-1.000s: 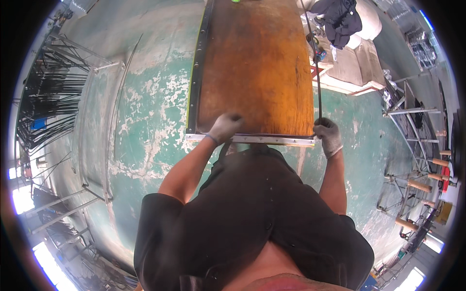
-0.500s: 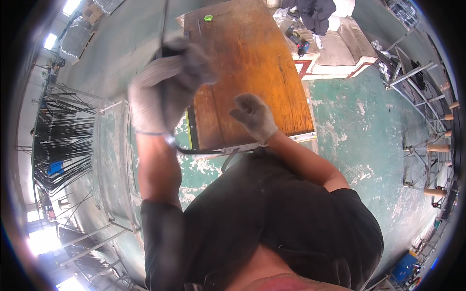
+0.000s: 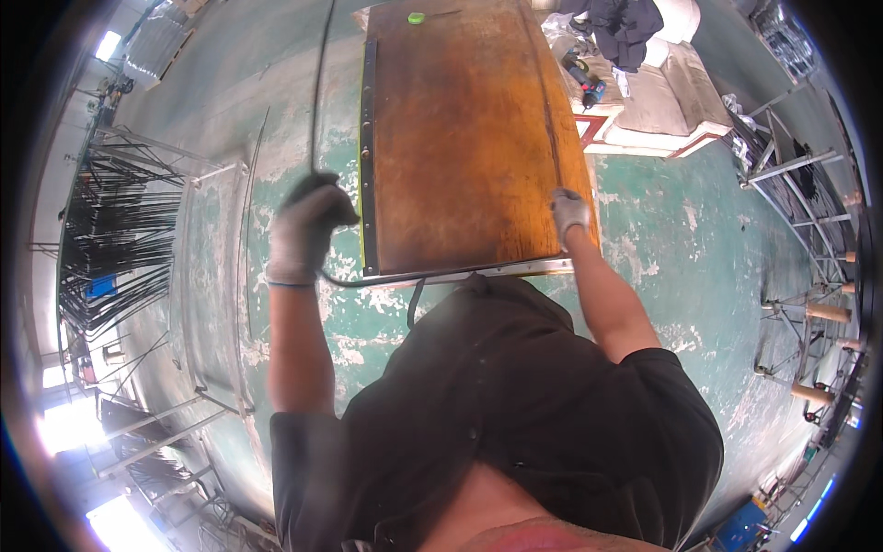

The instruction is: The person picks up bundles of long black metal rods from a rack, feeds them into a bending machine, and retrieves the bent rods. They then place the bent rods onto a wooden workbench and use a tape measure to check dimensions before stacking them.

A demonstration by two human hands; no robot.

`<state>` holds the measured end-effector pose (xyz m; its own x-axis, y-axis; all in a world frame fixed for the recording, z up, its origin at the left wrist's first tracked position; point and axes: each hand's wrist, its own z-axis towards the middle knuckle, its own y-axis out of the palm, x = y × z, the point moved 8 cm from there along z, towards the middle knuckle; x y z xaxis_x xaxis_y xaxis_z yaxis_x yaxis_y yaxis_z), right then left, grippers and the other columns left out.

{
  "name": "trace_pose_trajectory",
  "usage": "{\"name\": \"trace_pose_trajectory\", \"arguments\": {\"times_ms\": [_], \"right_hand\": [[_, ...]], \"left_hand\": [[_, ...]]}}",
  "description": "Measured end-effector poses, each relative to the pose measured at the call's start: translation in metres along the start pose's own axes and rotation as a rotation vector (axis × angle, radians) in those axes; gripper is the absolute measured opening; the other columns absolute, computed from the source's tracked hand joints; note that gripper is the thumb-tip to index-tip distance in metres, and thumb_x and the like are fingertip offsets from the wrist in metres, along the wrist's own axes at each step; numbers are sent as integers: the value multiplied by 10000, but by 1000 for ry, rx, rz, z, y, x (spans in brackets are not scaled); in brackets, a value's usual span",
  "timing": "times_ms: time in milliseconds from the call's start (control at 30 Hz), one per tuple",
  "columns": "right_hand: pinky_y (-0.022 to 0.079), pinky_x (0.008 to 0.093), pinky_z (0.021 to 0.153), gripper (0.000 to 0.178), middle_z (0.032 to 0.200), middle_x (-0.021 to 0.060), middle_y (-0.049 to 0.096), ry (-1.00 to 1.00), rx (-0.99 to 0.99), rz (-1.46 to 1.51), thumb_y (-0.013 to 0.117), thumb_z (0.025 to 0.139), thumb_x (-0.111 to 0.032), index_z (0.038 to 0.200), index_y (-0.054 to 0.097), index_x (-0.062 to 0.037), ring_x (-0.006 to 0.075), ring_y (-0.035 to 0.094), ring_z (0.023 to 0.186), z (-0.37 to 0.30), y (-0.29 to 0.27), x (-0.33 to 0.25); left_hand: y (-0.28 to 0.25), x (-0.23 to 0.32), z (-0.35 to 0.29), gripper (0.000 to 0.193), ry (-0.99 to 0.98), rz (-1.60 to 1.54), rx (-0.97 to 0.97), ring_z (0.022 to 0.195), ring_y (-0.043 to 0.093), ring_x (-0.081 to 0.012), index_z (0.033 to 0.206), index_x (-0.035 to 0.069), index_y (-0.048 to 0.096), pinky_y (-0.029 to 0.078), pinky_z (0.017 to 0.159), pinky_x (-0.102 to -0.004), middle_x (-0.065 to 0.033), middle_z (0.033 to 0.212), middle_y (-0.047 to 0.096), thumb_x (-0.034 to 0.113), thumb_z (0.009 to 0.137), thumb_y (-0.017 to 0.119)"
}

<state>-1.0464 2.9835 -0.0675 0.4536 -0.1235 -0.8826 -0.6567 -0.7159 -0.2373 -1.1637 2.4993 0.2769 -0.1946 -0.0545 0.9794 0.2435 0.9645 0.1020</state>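
My gloved left hand (image 3: pixel 305 235) is closed around a bent black rod (image 3: pixel 317 101), just beyond the table's left edge. The rod rises past the top of the view, curves below the hand and runs along the table's near edge. A dark length like the same rod lies up the right side of the wooden tabletop (image 3: pixel 451 138). There my gloved right hand (image 3: pixel 570 210) has its fingers curled round it, near the right edge. A dark studded strip (image 3: pixel 369 156) lines the tabletop's left side.
A green tape measure (image 3: pixel 416 18) lies at the table's far end. Beyond the right edge, a power drill (image 3: pixel 589 90) rests on a beige sofa (image 3: pixel 635 101) with dark clothing (image 3: pixel 616 28). Racked black rods (image 3: pixel 120 230) stand left; a metal rack (image 3: pixel 800 184) stands right.
My left hand has come down and away from the camera, still gripping the rod. My right hand has moved from above the tabletop to its right edge and closed on the rod there.
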Motion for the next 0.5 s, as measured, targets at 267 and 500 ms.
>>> {"name": "trace_pose_trajectory", "arguments": {"times_ms": [267,500], "right_hand": [[594,411,955,365,1091,176,833,3,288,-440,737,993,-371,1161,837,-63,310,800,1053,8,-53,-12],[539,439,1108,442,1392,168,722,-316,246,-567,738,959,-247,1383,745,-122,339,697,1267,29,-73,12]], "left_hand": [[-83,-264,19,338,-334,618,373,682,702,-300,1227,-10,687,617,697,-428,-139,815,693,43,902,611],[-9,-281,11,367,-85,1450,-49,1299,633,-398,1262,91,762,536,1111,-487,-185,1334,699,151,909,682]]}}
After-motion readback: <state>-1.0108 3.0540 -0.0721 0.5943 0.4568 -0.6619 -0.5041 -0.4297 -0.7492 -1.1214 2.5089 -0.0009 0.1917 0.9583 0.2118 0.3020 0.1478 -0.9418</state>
